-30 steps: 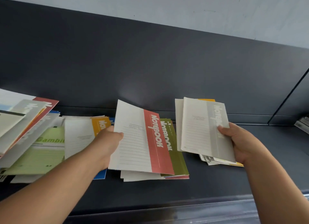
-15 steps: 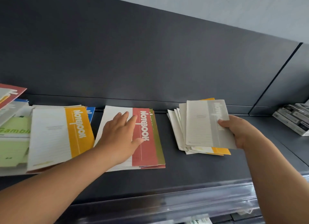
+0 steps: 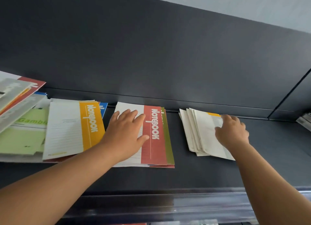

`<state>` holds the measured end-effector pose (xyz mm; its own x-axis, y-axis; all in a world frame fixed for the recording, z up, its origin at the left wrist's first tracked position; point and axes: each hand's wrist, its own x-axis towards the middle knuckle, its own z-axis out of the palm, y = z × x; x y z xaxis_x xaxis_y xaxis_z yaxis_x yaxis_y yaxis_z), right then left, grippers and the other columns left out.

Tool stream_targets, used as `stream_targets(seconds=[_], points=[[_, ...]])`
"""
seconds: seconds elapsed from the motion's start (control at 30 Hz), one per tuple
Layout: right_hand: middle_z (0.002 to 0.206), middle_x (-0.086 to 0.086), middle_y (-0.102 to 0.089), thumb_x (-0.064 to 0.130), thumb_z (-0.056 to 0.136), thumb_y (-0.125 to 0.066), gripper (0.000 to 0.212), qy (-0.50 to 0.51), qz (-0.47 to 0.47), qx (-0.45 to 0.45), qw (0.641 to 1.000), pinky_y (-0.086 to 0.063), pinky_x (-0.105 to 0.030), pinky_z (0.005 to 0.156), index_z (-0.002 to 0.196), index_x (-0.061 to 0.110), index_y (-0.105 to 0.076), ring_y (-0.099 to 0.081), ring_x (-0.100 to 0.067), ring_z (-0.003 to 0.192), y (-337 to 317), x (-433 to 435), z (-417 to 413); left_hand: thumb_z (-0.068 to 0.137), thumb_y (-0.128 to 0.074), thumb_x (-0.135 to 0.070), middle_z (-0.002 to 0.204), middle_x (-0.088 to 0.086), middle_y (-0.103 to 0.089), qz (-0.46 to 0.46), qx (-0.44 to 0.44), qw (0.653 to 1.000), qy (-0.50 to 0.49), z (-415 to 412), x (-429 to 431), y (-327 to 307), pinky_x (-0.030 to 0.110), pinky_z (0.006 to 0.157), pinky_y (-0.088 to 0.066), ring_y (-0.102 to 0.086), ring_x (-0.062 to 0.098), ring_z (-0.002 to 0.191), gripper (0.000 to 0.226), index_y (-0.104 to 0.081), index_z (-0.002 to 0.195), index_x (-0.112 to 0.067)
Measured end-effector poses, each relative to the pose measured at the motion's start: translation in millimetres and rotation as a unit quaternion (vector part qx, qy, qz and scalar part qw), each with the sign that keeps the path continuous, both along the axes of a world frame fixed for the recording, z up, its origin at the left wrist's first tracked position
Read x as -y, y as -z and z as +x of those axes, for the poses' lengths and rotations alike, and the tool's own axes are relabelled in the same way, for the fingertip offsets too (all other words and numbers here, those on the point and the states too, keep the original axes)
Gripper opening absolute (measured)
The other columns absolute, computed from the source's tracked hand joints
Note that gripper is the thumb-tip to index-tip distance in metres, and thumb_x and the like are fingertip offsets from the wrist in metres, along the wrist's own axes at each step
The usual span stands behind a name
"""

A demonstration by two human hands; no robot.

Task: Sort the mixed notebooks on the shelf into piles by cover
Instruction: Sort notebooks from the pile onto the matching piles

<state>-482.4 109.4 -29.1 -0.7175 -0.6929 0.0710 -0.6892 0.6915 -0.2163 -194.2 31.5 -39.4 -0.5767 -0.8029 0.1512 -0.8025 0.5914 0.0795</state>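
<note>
A red-banded notebook [image 3: 154,134] tops the middle pile on the dark shelf [image 3: 193,176], with an olive cover showing beneath it. My left hand [image 3: 125,132] lies flat on its white part, fingers spread. To the right sits a fanned pile topped by a grey-banded notebook [image 3: 206,132]. My right hand [image 3: 233,132] rests on that pile with its fingers laid over the cover. To the left lies an orange-banded notebook [image 3: 74,129] on another stack.
A mixed heap with a green "Gambit" cover [image 3: 23,135] and tilted grey and red notebooks [image 3: 18,92] fills the far left. More books [image 3: 304,121] lie past the shelf divider at the right edge. The shelf's back wall stands close behind the piles.
My left hand laid the red notebook down on the middle pile and now presses it flat. My right hand set the grey notebook on the right pile and let go of its edge.
</note>
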Motion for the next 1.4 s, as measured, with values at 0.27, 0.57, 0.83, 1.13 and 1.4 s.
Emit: stream_targets(seconds=[0.27, 0.57, 0.83, 1.13, 1.4], points=[[0.15, -0.004, -0.042, 0.026, 0.099, -0.047, 0.044, -0.203, -0.055, -0.016, 0.977, -0.029, -0.04, 0.112, 0.143, 0.018, -0.046, -0.036, -0.028, 0.138, -7, 41, 116, 0.096, -0.04, -0.055, 0.157, 0.001, -0.028, -0.022, -0.004, 0.998, -0.059, 56, 17, -11, 0.043, 0.12, -0.01, -0.018, 0.022, 0.147, 0.064, -0.027, 0.15, -0.022], [0.157, -0.001, -0.034, 0.036, 0.103, -0.044, 0.049, -0.342, -0.05, 0.043, 0.938, -0.026, -0.039, 0.118, 0.149, 0.021, -0.038, -0.03, -0.023, 0.144, -2, 77, 247, 0.096, -0.036, -0.058, 0.161, 0.001, -0.021, -0.001, 0.014, 0.987, -0.159, 156, 35, -21, 0.046, 0.12, -0.009, -0.014, 0.024, 0.149, 0.064, -0.023, 0.15, -0.027], [0.142, -0.003, -0.047, 0.043, 0.099, -0.046, 0.054, -0.307, 0.017, 0.138, 0.941, -0.044, -0.038, 0.101, 0.147, 0.021, -0.035, -0.048, -0.024, 0.125, 9, 100, 312, 0.092, -0.032, -0.066, 0.152, 0.002, -0.036, 0.079, 0.041, 0.981, -0.171, 208, 34, -8, 0.045, 0.117, -0.023, -0.029, 0.024, 0.142, 0.067, -0.027, 0.146, -0.027], [0.127, -0.004, -0.056, 0.025, 0.09, -0.069, 0.065, -0.196, 0.007, 0.238, 0.951, -0.046, -0.033, 0.082, 0.143, 0.017, -0.032, -0.057, -0.025, 0.111, 6, 107, 317, 0.089, -0.022, -0.074, 0.165, 0.002, -0.003, 0.131, 0.053, 0.982, -0.123, 216, 29, 4, 0.048, 0.121, 0.002, 0.003, 0.022, 0.151, 0.088, 0.006, 0.155, -0.023], [0.11, 0.006, -0.043, 0.015, 0.096, -0.06, 0.064, -0.117, -0.066, 0.344, 0.929, -0.044, -0.034, 0.076, 0.149, 0.02, -0.026, -0.048, -0.017, 0.098, 4, 103, 310, 0.082, -0.021, -0.08, 0.165, 0.006, 0.002, 0.165, 0.02, 0.977, -0.137, 214, 30, 5, 0.046, 0.121, -0.003, 0.003, 0.028, 0.151, 0.097, 0.012, 0.154, -0.024]])
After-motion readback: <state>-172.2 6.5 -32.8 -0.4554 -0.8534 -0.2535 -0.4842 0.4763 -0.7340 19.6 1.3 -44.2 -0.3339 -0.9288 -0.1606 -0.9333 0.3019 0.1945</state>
